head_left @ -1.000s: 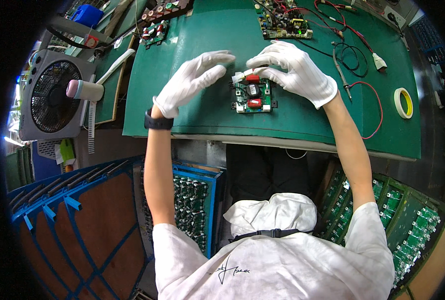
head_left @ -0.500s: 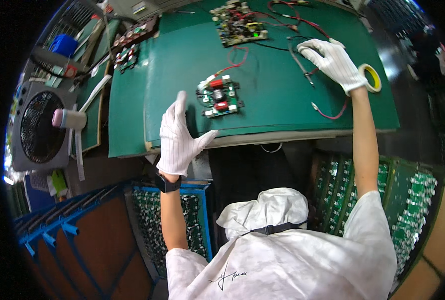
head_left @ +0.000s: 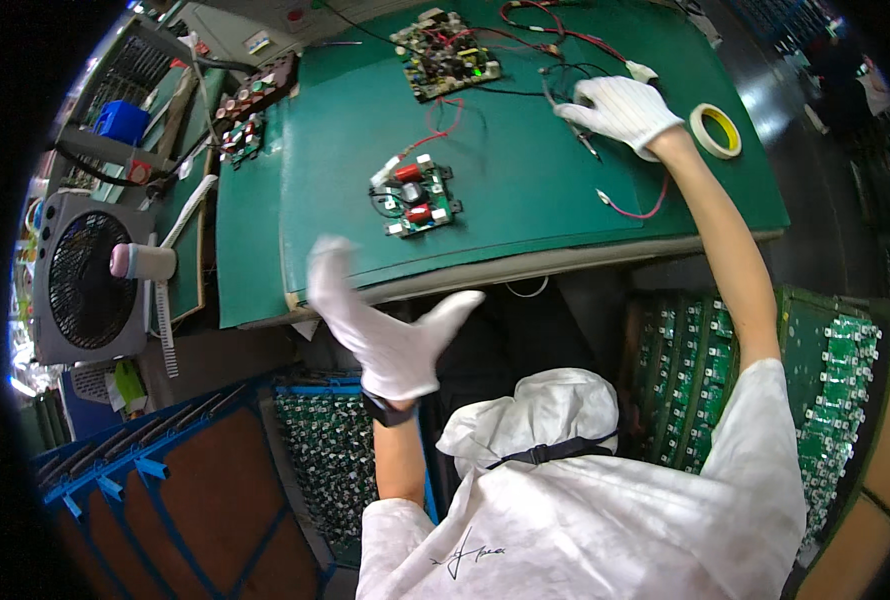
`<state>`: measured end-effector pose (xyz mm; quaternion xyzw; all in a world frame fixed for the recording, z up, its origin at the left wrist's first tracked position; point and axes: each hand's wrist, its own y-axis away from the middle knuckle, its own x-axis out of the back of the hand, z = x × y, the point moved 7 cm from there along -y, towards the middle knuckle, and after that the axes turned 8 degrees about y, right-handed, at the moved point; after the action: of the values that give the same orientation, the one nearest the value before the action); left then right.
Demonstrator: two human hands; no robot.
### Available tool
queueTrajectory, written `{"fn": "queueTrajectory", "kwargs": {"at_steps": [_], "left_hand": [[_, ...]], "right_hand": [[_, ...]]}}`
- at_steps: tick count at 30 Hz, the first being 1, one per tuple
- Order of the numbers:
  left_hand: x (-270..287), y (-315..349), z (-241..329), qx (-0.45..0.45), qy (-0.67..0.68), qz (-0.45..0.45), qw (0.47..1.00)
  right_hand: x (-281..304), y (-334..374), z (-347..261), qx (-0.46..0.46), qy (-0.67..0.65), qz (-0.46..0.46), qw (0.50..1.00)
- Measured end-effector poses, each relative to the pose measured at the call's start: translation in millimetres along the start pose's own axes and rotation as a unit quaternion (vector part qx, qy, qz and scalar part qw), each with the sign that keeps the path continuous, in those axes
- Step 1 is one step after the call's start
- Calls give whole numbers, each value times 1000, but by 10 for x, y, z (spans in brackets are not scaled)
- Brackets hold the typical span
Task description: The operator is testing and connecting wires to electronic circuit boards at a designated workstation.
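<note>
My left hand [head_left: 380, 335], in a white striped glove and slightly blurred, is held in front of the table's near edge with thumb and fingers apart and nothing in it. A small green circuit board [head_left: 417, 200] with red and black components lies on the table beyond it, touched by neither hand. On the right, my gloved right hand [head_left: 623, 112] has its fingers closed at a thin test probe [head_left: 584, 143], whose metal tip points toward me. The probe lies across the green mat [head_left: 525, 200]. The palm side of this hand is hidden.
A larger populated board [head_left: 445, 60] with a lit green spot sits at the back, joined by red wires to the small board. A tape roll [head_left: 715, 131] and a pink lead [head_left: 637, 214] lie right. A fan [head_left: 90, 280] stands left; board racks [head_left: 335, 460] flank me below.
My left hand has pulled back from beside the small board, off the table's edge toward me. My right hand's fingers have come down onto the test probe. The view has shifted slightly.
</note>
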<state>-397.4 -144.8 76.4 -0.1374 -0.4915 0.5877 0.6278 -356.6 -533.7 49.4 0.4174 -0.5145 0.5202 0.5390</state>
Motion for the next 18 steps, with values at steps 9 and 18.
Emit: {"fn": "queueTrajectory", "kwargs": {"at_steps": [9,18], "left_hand": [[-1928,97,886,-161,73,-315,932],[-2133,166,1161,-262,67,-316,909]], "right_hand": [[-274,-296,-34,-38,4,-45,998],[-214,-408,115,-22,-71,-48,996]]}}
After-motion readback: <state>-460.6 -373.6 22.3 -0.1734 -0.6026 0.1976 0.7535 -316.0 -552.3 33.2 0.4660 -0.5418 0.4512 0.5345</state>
